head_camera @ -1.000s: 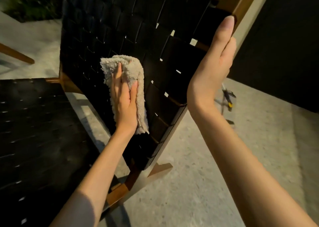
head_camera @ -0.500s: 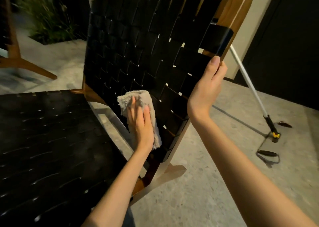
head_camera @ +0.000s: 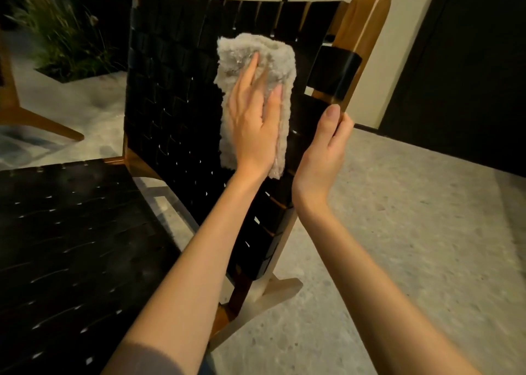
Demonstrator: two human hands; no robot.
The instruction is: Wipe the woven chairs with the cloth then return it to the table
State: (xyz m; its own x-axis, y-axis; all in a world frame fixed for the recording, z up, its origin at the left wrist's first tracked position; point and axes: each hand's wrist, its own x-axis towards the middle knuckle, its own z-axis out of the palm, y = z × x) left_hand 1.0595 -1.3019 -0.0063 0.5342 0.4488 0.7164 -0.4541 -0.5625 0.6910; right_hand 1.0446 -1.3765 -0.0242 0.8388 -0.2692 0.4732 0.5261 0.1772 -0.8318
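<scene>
A black woven chair [head_camera: 176,95] with a light wooden frame fills the left and middle of the view, its backrest upright and its seat low at the left. A fluffy grey cloth [head_camera: 256,58] lies flat against the upper right of the backrest. My left hand [head_camera: 253,124] presses on it with fingers spread. My right hand [head_camera: 324,149] grips the backrest's right wooden edge, thumb in front and fingers hidden behind the frame.
A planter of tall grass [head_camera: 65,38] stands at the back left. The wooden leg of another chair [head_camera: 37,118] shows at the far left. Speckled concrete floor [head_camera: 398,232] spreads to the right, with a dark wall [head_camera: 461,67] behind it.
My left hand has slid the cloth from the lower part of the backrest up to its upper right. My right hand has shifted lower along the frame's right edge.
</scene>
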